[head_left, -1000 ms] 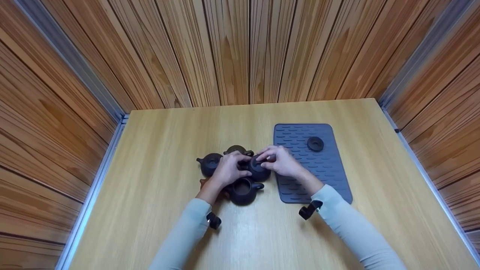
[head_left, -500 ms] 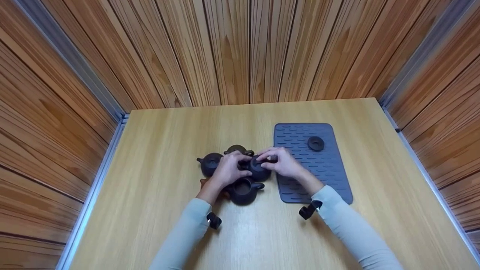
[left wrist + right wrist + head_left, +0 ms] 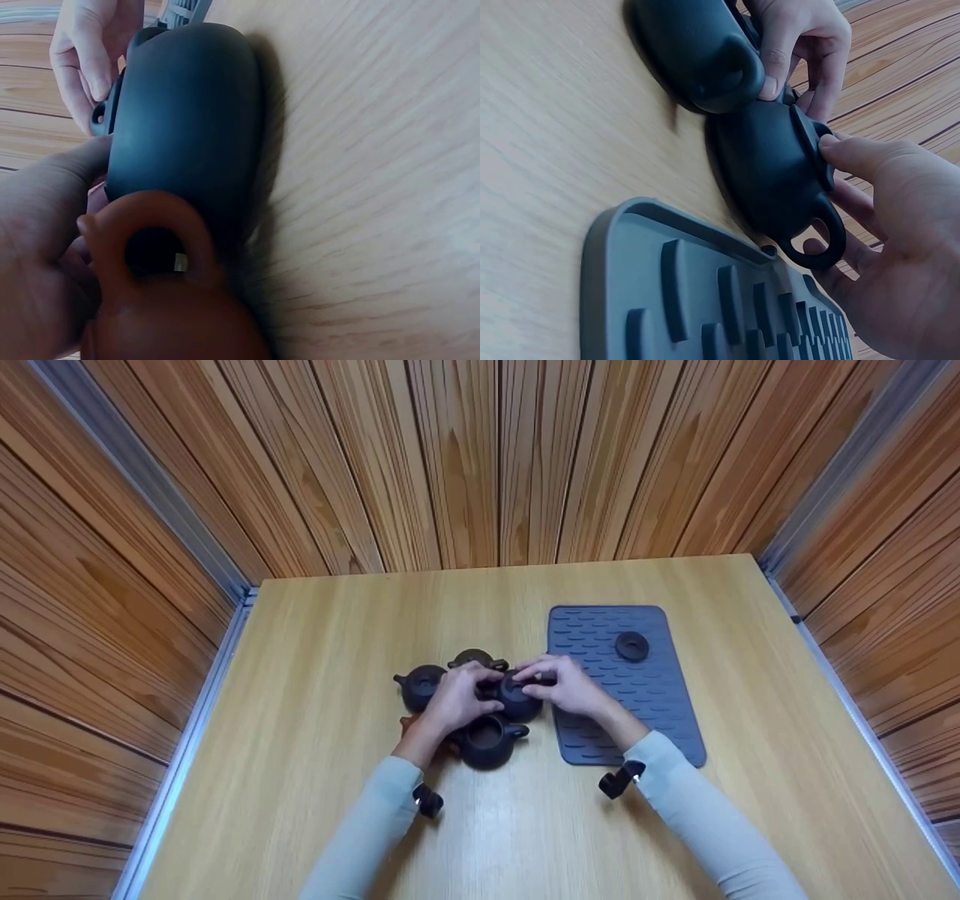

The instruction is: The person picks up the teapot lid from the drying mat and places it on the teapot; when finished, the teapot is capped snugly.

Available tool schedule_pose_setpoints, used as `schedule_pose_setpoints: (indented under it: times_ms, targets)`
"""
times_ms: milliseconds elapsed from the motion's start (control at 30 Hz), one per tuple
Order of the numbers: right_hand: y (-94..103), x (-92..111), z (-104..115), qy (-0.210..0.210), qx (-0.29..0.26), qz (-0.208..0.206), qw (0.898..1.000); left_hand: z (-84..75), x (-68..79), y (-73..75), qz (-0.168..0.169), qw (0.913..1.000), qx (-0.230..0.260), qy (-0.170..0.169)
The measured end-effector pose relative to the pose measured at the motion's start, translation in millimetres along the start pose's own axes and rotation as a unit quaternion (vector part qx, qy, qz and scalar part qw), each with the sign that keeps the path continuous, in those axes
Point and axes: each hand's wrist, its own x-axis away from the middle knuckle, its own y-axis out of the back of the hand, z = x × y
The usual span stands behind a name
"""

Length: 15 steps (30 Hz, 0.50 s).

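Note:
In the head view, my right hand [image 3: 566,686] reaches over a black teapot [image 3: 519,706] from the right. Its thumb and fingers pinch the lid [image 3: 810,146], which sits on the pot in the right wrist view. My left hand [image 3: 457,697] grips the same teapot on its spout side, its thumb [image 3: 771,84] against that end. Just in front stands a second black teapot [image 3: 486,751], lidless in the head view. A reddish-brown teapot [image 3: 176,322] is beside it, mostly hidden under my left wrist in the head view.
Left of the hands stands another black teapot [image 3: 418,688], with a dark brown one [image 3: 469,657] behind. A grey ridged mat [image 3: 630,712] lies to the right, bearing a round dark ring-like piece [image 3: 631,646]. Wooden walls rise behind the tabletop and at both sides.

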Motion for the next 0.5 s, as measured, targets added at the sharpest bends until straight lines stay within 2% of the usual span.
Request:
schedule_pose_setpoints:
  times_ms: [233, 500]
  targets:
    - [0.4, -0.6, -1.0, 0.003, 0.003, 0.003, 1.0, 6.0, 6.7, 5.2, -0.003, 0.9994, 0.034, -0.002]
    - [1.5, 0.4, -2.0, 0.003, 0.013, 0.0, 1.0, -6.0, 27.8, 32.6, 0.006, 0.9969, 0.078, 0.001]
